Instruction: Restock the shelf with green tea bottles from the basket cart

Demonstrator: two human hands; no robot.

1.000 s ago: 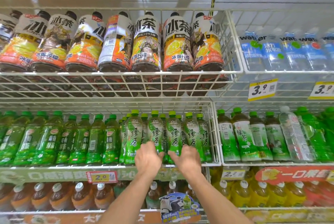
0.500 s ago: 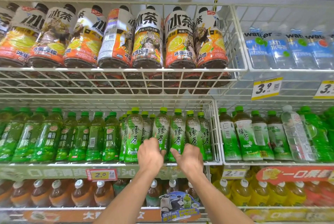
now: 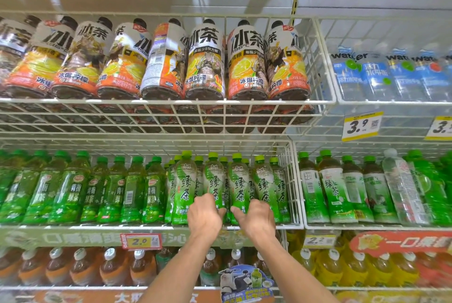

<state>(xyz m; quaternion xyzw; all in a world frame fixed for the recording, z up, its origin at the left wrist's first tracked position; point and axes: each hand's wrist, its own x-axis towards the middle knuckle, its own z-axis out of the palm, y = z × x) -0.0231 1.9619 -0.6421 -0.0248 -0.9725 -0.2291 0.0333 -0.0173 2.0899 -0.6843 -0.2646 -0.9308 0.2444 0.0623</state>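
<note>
Green tea bottles [image 3: 184, 187] with green caps and white-green labels stand in rows in a wire shelf basket [image 3: 291, 180] at middle height. My left hand [image 3: 204, 217] wraps around the base of the second front bottle [image 3: 214, 180]. Beside it, my right hand [image 3: 258, 220] holds the base of the third front bottle [image 3: 239, 182], thumb pressed on its label. Both bottles stand upright on the shelf, touching their neighbours. The basket cart is out of view.
Green plum tea bottles [image 3: 73, 192] fill the shelf to the left, other green tea bottles [image 3: 337, 190] the basket to the right. Iced tea bottles [image 3: 205, 62] sit on the wire shelf above. Brown tea bottles [image 3: 80, 268] stand below, behind a price tag [image 3: 141, 241].
Both hands stay at the bases of the same front bottles, shifting only slightly. The view has tilted a little.
</note>
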